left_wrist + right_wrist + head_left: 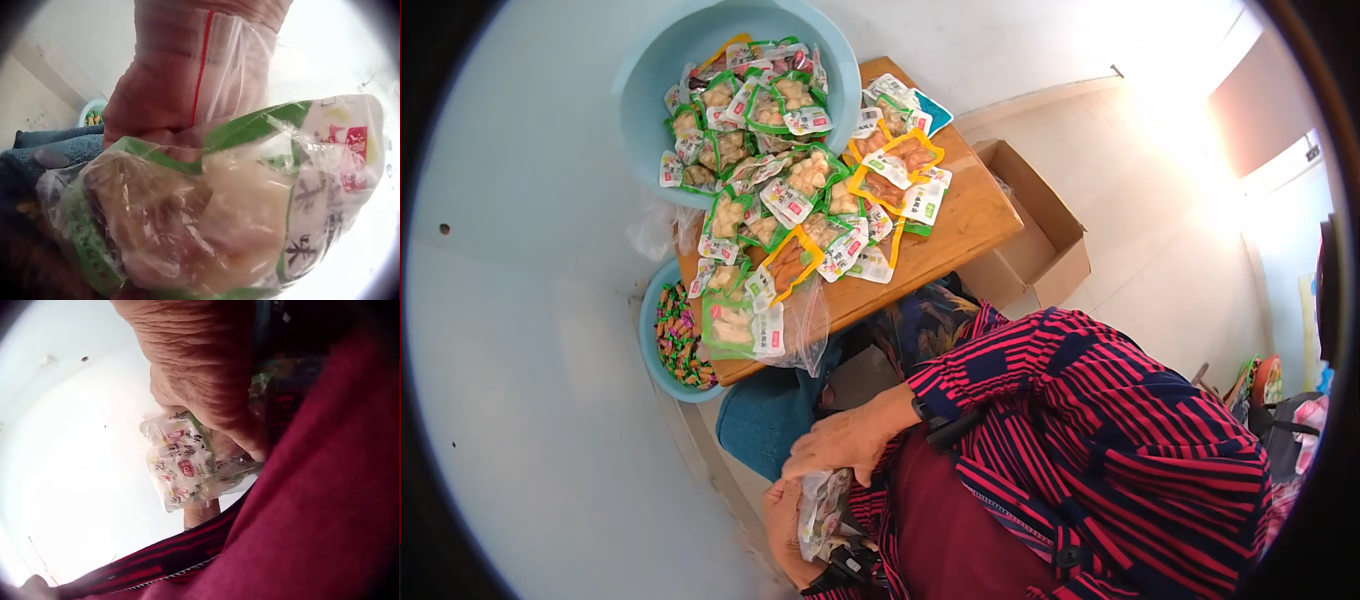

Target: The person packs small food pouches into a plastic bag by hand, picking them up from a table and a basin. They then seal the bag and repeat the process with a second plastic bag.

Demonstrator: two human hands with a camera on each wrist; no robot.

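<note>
In the head view, my left hand [782, 530] holds a clear zip bag [825, 510] low in front of the torso. Up close in the left wrist view, that hand [169, 94] has its fingers behind the bag, and the lip with a red zip strip [203, 69] lies over the wrist. Inside is a green-edged food packet [244, 212] with pale pieces. From above, my right hand [840, 440] grips the upper part of the same bag. The right wrist view shows this hand [200, 387] over the printed white part of a packet [181, 462].
A wooden table [970, 215] bears a heap of packets [805, 180] and a filled zip bag [745, 330] at its near edge. A large blue basin [640, 110] holds more packets. Lower stands a basin [650, 350] of small wrapped pieces. An open cardboard box [1055, 235] is on the floor.
</note>
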